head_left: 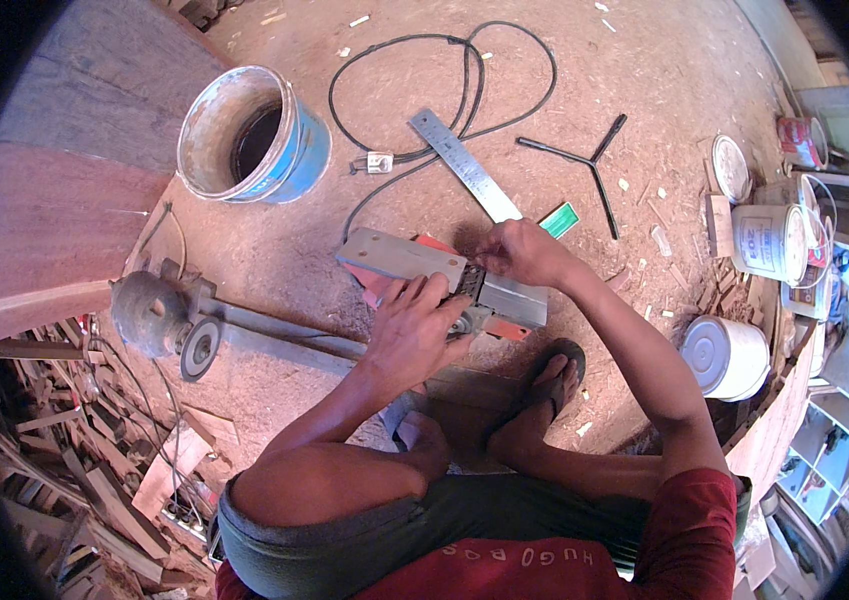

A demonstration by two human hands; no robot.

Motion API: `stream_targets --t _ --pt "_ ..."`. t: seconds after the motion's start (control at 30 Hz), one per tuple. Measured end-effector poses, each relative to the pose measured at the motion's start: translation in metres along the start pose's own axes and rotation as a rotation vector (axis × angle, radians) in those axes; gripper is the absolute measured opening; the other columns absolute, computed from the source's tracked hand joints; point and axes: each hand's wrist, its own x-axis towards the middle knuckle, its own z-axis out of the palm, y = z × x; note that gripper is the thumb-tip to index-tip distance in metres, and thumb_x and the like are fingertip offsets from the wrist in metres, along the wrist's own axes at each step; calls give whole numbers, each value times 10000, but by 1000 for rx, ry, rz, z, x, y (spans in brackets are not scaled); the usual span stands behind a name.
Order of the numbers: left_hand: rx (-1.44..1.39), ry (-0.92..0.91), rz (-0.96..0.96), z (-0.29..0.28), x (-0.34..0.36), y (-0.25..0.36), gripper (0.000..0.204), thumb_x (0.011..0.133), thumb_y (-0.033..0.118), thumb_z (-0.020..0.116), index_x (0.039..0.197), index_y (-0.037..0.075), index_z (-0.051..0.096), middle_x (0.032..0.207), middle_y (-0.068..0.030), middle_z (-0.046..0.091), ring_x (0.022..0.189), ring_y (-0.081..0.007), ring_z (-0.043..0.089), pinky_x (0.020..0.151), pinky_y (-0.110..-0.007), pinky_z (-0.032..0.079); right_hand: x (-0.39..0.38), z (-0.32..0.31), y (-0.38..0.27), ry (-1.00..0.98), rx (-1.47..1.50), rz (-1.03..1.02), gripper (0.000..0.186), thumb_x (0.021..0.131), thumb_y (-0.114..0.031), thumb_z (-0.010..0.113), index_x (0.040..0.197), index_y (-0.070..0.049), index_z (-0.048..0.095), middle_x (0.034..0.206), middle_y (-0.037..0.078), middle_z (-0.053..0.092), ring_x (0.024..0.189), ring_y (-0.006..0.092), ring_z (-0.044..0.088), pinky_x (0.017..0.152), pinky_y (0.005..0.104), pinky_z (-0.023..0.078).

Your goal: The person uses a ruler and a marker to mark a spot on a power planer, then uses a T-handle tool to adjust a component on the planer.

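An electric hand planer point(399, 255) lies upside down in front of me, its flat grey metal sole facing up and parts of its red body showing at the sides. My left hand point(412, 325) grips its near side, the fingertips resting by the dark cutter slot point(471, 285) in the middle of the sole. At the far side of that slot is my right hand point(522, 252), fingers drawn together in a pinch. Whatever those fingers hold is hidden. A steel ruler point(454, 155) and a small green piece point(559, 220) lie just beyond the right hand.
A blue bucket point(309, 160) with dark contents stands far left, near a black cable point(337, 100) and its plug point(379, 162). A three-armed wrench point(594, 160) lies right of the ruler. A bench grinder point(149, 315) sits left; white tubs point(724, 357) stand right. Wood scraps point(109, 490) pile lower left.
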Motion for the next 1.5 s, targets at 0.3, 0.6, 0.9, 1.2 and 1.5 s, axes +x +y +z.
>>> stream_targets --t 0.3,0.6,0.9,1.2,1.5 --pt "-7 17 -26 5 -1 0 464 743 342 834 1140 109 771 1027 -66 557 1082 -255 585 975 -424 404 3 5 -6 -54 31 -11 201 857 -100 752 1028 4 766 968 181 750 916 310 741 824 398 580" --pt "-5 12 -15 5 -2 -2 475 744 337 833 1152 104 765 1042 -78 552 1096 -270 575 975 -431 403 5 5 -10 -58 -4 21 248 877 -198 756 1010 12 756 947 200 742 899 344 733 821 423 571" --pt "-2 4 -11 7 -2 -3 481 749 350 826 1156 103 763 1040 -80 549 1104 -272 573 971 -433 405 5 7 -12 -44 -45 45 234 886 -213 760 980 1 761 933 201 744 874 360 724 804 429 566" --pt "-14 11 -4 5 -2 -2 478 756 353 817 1158 100 763 1048 -81 550 1105 -269 573 970 -437 408 5 12 4 -26 11 -40 239 863 -222 765 1008 -32 774 928 207 742 892 358 726 813 441 570" --pt "-24 18 -8 6 -2 -2 477 760 358 812 1156 96 765 1045 -87 550 1104 -274 569 971 -432 406 4 8 -4 -43 -22 2 217 850 -159 750 1016 -21 774 944 202 746 902 344 731 816 424 570"
